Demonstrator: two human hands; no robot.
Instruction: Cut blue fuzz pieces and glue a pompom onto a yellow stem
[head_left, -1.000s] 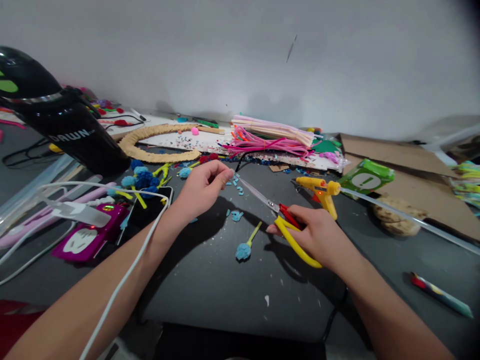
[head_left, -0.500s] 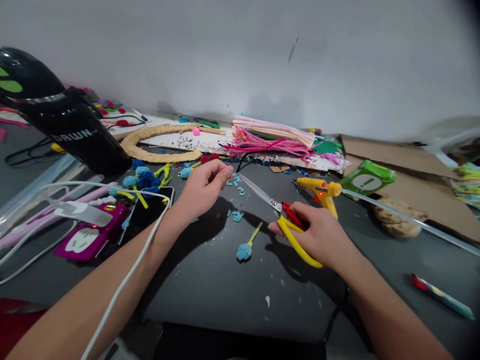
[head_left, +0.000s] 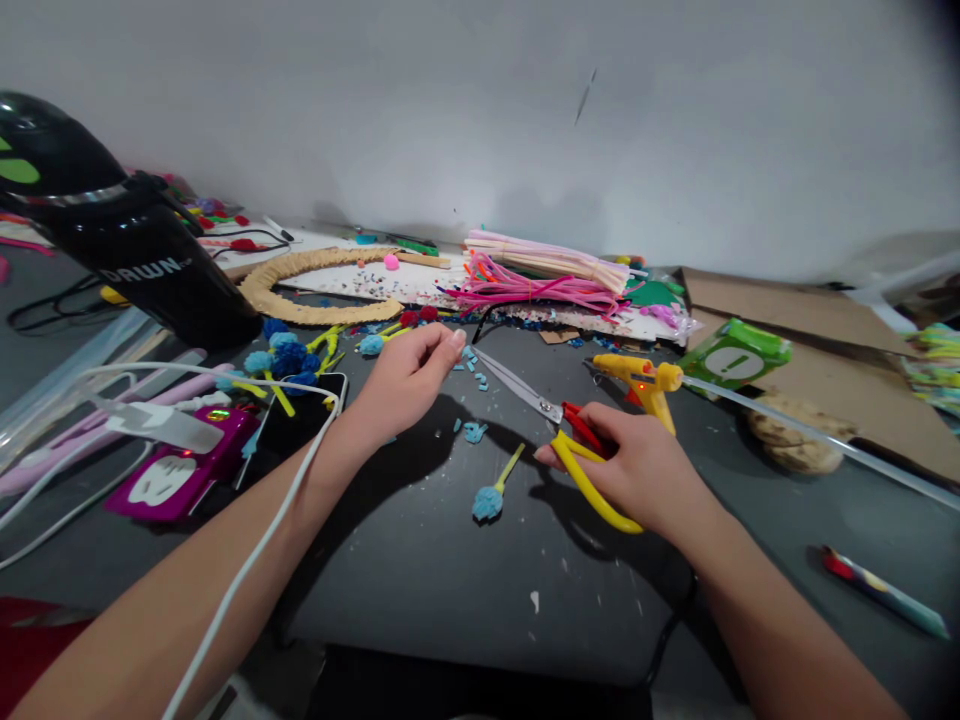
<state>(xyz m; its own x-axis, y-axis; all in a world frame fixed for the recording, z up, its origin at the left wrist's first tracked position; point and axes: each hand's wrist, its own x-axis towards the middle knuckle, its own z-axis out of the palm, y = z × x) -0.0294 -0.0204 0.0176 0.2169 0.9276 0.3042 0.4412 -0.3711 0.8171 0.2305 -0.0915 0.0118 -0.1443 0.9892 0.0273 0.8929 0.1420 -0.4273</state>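
Observation:
My right hand (head_left: 637, 470) grips the yellow and red handles of a pair of scissors (head_left: 559, 425). Its blades are closed and point up-left toward my left hand (head_left: 405, 380). The left hand's fingers are pinched together just beside the blade tips, and what they pinch is too small to make out. Small blue foam scraps (head_left: 472, 432) lie between the two hands. A blue pom-pom on a yellow stick (head_left: 491, 495) rests on the dark table in front of me.
A yellow glue gun (head_left: 645, 382) with a clear glue stick stands right of the scissors. A black helmet-like object (head_left: 112, 240), a magenta device (head_left: 176, 470), a white cable (head_left: 247, 560), a cardboard ring (head_left: 315, 285), pink pipe cleaners (head_left: 540, 280), a green pack (head_left: 735, 355) and cardboard sheets (head_left: 795, 310) surround the work area.
The scissors and my right hand shifted slightly. My left hand stays pinched near the blade tips.

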